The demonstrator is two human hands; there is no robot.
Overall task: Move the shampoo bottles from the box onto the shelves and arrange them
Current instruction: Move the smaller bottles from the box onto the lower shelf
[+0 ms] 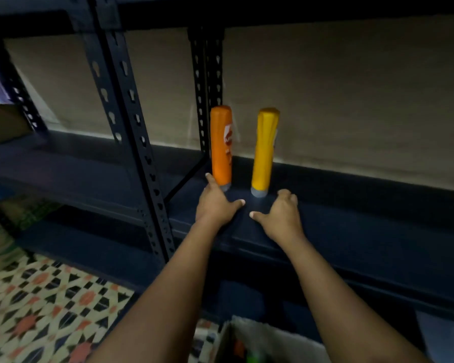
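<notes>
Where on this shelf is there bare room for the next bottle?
Bare shelf runs right of the yellow bottle, between the back wall and front edge. It is crowded at the left: the orange bottle stands by the upright post, with the left hand and right hand just in front.

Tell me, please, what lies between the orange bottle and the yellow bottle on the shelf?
Nothing: in the head view, only bare dark shelf separates the orange bottle from the yellow bottle.

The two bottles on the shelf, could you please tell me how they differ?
The orange bottle stands left, beside the shelf post, with a label showing; the yellow bottle stands right with no label plainly visible. The left hand touches the orange one; the right hand touches neither. Both stand cap-down.
</notes>
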